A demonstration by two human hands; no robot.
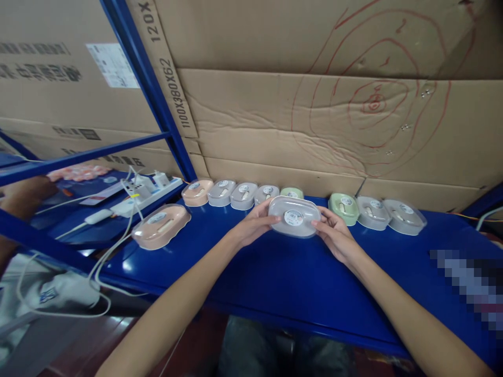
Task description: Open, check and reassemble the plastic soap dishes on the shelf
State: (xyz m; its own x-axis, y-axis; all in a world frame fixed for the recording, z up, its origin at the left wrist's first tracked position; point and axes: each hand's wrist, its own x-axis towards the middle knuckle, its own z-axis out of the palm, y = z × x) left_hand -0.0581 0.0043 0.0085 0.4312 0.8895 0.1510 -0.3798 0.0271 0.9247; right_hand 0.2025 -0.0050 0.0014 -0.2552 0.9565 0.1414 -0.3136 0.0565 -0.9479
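Between my two hands a grey oval box (pixel 294 229) with a clear lid and a round label is held above the blue table. My left hand (pixel 257 222) grips its left end, thumb on the lid; my right hand (pixel 334 233) grips its right end the same way. Behind it, a row of similar boxes runs along the cardboard: a pink box (pixel 197 193), several grey ones and a green box (pixel 291 192) partly hidden by the held one. Right of my right hand are another green box (pixel 343 209) and two grey boxes (pixel 373 213).
A larger-looking pink box (pixel 161 226) sits at the table's left. White power strips (pixel 147 196) with cables lie beside the blue rack post (pixel 157 99). Another person's arm (pixel 23 201) shows at far left. Cardboard (pixel 251 120) stands behind the blue table (pixel 275 283). A pixelated patch covers the right.
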